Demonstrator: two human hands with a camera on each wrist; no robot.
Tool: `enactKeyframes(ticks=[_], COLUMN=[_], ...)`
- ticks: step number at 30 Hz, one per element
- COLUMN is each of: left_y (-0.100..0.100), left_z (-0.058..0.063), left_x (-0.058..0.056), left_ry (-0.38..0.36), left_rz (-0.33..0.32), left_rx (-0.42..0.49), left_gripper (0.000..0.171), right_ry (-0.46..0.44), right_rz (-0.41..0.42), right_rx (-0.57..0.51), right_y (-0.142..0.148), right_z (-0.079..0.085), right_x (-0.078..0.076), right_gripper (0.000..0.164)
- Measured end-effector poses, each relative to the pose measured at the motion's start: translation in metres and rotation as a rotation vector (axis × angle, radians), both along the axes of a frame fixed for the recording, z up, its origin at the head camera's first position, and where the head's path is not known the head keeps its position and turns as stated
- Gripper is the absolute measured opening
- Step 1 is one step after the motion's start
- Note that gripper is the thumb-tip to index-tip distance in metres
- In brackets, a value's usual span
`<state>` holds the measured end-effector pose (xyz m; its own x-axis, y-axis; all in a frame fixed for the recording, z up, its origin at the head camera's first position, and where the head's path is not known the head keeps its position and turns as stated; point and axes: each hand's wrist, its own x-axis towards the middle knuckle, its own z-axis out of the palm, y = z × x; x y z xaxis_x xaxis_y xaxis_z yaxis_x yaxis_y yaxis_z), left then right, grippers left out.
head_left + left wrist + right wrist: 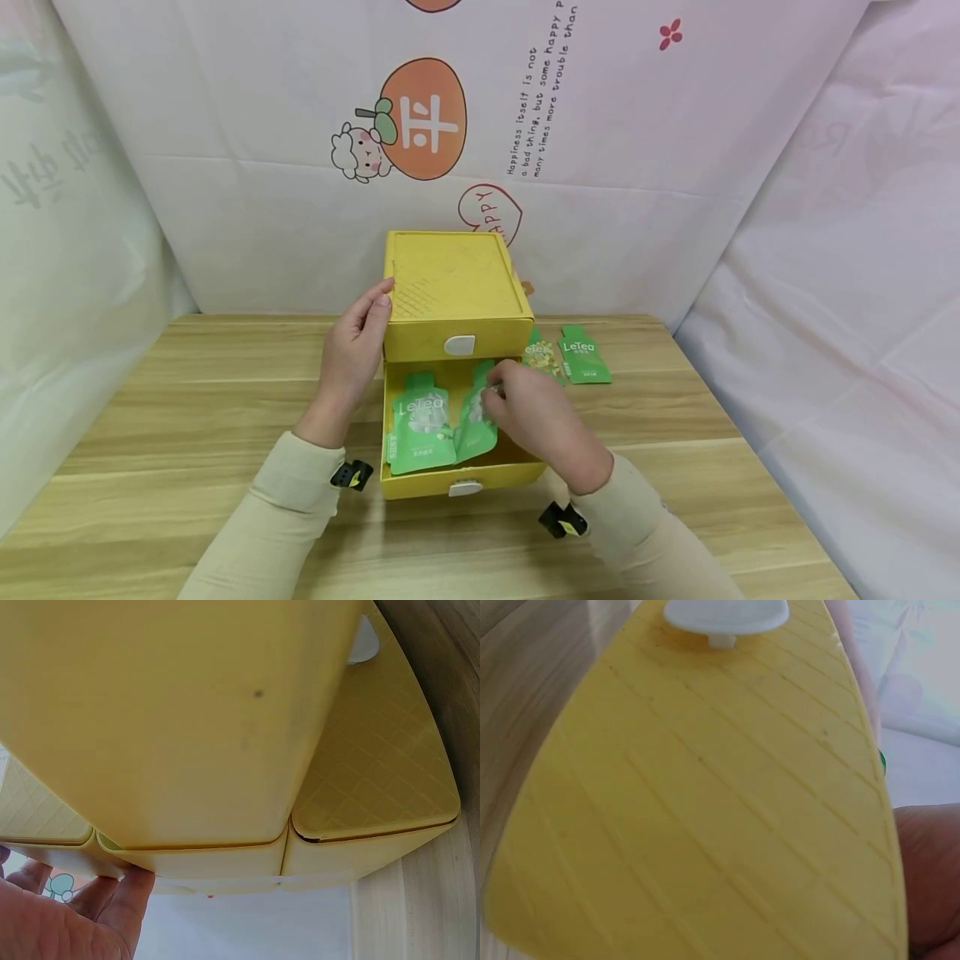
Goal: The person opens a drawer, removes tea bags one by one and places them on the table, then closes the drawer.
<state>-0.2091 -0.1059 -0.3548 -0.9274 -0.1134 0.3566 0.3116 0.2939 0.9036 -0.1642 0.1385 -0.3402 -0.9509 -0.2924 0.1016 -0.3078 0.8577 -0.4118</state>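
A yellow drawer box [457, 279] stands on the table with one drawer [502, 477] pulled out. My left hand [354, 346] steadies the box's left side, its fingers [127, 904] extended against the wall in the left wrist view. Inside the drawer lies a green LeTea pouch [422, 425]. Beside it a second green pouch [474, 429] leans at a tilt, and my right hand [536, 412] pinches its upper right edge. The right wrist view is mostly filled by a yellow drawer front [705, 787] with a white handle [726, 615]; the right fingertips are hidden there.
Behind the right hand, a green pouch with a yellow pattern [542, 357] and a plain green pouch [585, 357] lie on the wooden table [660, 467]. A printed white cloth [600, 242] hangs behind the box. Below the pulled-out drawer is another drawer front [382, 742].
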Motion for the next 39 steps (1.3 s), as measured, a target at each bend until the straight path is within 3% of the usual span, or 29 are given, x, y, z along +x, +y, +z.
enactKeyframes(ticks=[14,29,39], left_y=[0.0,-0.001,-0.001], left_z=[0.0,-0.001,-0.001], left_x=[-0.001,-0.001,-0.001], left_ry=[0.002,0.009,0.01], left_rz=[-0.004,-0.009,-0.008], left_rx=[-0.001,0.003,0.004], left_gripper=[0.049,0.049,0.048], right_ry=[-0.054,-0.219,-0.22], right_rz=[-0.048,0.002,0.083], right_rx=[-0.048,-0.269,-0.373], right_y=[0.012,0.029,0.044], right_z=[0.013,0.028,0.044], right_x=[0.0,0.011,0.022], right_gripper=[0.026,0.025,0.023])
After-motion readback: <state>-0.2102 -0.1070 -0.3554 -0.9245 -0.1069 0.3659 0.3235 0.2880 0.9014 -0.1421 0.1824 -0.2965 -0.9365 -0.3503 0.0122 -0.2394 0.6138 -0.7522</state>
